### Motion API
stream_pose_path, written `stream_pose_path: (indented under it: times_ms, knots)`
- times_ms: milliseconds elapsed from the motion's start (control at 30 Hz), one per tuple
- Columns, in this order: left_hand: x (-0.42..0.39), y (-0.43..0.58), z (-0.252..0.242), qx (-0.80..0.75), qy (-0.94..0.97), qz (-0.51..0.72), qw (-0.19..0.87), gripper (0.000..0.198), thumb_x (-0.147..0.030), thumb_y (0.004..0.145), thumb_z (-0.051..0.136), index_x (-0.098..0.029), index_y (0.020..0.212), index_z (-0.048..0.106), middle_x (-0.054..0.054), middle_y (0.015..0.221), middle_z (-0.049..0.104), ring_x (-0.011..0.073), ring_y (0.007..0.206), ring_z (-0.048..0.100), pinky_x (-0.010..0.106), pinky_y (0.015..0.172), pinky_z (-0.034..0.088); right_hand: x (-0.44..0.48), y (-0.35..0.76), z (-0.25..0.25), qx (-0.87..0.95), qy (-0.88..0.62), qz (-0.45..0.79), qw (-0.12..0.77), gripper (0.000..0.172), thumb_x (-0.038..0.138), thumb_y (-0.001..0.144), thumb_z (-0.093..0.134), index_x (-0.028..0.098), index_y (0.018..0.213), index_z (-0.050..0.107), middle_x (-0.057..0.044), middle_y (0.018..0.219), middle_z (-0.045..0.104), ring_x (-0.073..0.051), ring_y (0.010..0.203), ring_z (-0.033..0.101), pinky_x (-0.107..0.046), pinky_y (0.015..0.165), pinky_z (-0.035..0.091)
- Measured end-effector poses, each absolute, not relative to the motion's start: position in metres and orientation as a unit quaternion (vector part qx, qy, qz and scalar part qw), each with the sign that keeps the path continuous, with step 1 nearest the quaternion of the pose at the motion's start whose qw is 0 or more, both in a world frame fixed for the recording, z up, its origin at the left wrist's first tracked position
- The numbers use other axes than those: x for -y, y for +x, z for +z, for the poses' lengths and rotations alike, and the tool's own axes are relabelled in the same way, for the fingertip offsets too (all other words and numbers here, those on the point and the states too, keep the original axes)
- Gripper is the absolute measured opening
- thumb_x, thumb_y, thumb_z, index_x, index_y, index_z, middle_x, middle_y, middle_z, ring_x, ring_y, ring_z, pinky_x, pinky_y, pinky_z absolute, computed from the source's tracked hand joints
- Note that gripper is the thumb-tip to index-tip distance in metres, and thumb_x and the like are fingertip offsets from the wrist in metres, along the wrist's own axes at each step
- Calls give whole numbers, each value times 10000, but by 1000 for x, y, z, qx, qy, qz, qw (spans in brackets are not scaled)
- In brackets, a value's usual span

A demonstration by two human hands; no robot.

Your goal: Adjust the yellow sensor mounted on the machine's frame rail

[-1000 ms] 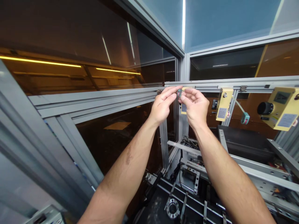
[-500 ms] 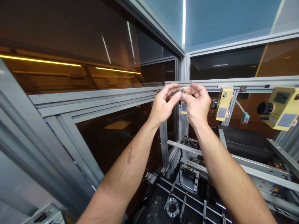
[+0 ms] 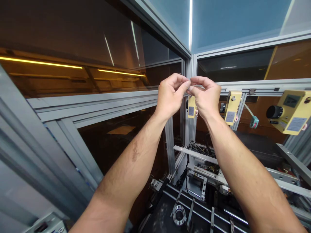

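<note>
My left hand (image 3: 171,94) and my right hand (image 3: 206,95) are raised in front of the aluminium corner post (image 3: 193,69), fingertips meeting. Both are closed in a pinch. Whatever sits between the fingertips is too small and too covered to name. Just below my right hand's fingers hangs a yellow device (image 3: 191,108) with a grey label, partly hidden by that hand. Level with both hands, the horizontal aluminium rail (image 3: 223,84) runs off to the right behind them.
More yellow devices hang at right, one narrow (image 3: 232,108) and one with a black knob (image 3: 293,111). Between them a small teal block (image 3: 254,121) dangles on a strap. Below lies machinery with metal rods and a round flange (image 3: 179,215). A framed tinted window (image 3: 85,38) fills the left.
Both hands have risen a little, and their fingertips have come closer together. A small teal piece seen between the fingers before is now hidden. More of the yellow device below shows.
</note>
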State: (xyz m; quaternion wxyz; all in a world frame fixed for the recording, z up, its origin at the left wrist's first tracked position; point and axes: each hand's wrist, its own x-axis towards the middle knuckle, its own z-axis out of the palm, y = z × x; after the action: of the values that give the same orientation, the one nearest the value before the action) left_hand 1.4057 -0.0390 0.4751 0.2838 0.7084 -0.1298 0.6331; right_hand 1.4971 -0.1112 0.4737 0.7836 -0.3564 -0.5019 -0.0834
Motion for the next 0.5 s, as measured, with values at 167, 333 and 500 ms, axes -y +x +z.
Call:
stream_pose_path:
  times_ms: [167,333,500]
  knots:
    - [31,1412,486,96,704,625,322,127,-240,874,660,-183,785,590,-10,714,682,119,685,670,240,659,533,111,1503,493,524,-384,-70,757,265,-36,673,604,141,851,687,44,772,692,-125,754,708,-357,827,632]
    - [24,1416,501,93,676,633,367,199,-387,896,643,-207,851,573,13,850,708,150,878,668,271,725,520,106,1508,524,542,-423,-58,724,264,-75,638,593,172,715,647,40,684,679,-130,627,690,-335,743,648]
    - [25,1406,504,120,627,619,458,237,-449,962,539,-234,865,524,-25,778,666,106,793,606,255,686,482,107,1512,540,530,-475,-107,694,299,-53,645,600,186,820,641,-7,877,718,-145,700,687,-314,666,634]
